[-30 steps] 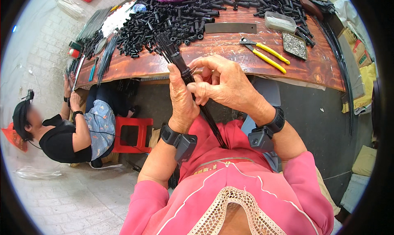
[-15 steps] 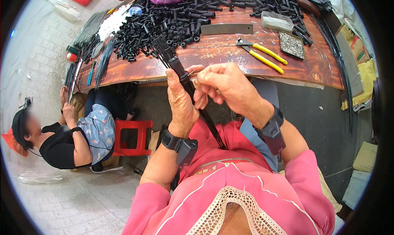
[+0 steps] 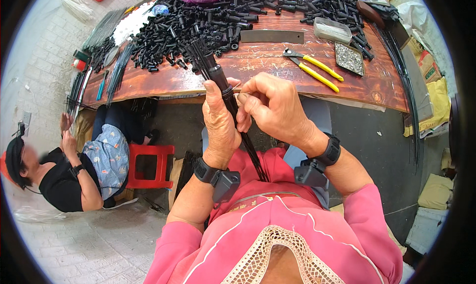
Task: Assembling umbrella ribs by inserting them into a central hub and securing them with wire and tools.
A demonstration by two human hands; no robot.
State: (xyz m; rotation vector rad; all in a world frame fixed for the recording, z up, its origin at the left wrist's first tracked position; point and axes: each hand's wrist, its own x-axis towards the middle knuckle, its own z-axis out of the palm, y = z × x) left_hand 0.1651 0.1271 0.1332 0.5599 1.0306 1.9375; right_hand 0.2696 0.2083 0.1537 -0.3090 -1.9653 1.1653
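Note:
My left hand (image 3: pixel 220 120) is closed round a bundle of thin black rods (image 3: pixel 252 152), like umbrella ribs. The bundle slants from my lap up toward the table edge and passes into a black plastic sleeve (image 3: pixel 216 77) with a ringed collar; rod ends fan out above it. My left thumb lies along the sleeve's near side. On the collar's right, the thumb and forefinger of my right hand (image 3: pixel 277 103) pinch together on a thin wire, mostly hidden by the fingers. Both hands are above my lap, just in front of the wooden table (image 3: pixel 267 66).
Heaps of black plastic sleeves (image 3: pixel 163 36) cover the table's back. Yellow-handled pliers (image 3: pixel 317 73), a flat metal bar (image 3: pixel 271 36), a tray of small metal bits (image 3: pixel 349 58) and a clear box (image 3: pixel 332 30) lie nearer. At left a co-worker (image 3: pixel 64 180) sits by a red stool (image 3: pixel 151 166).
My right hand has turned slightly, its fingers drawn closer together beside the collar. My left hand keeps its grip on the bundle. The whole view has shifted a little.

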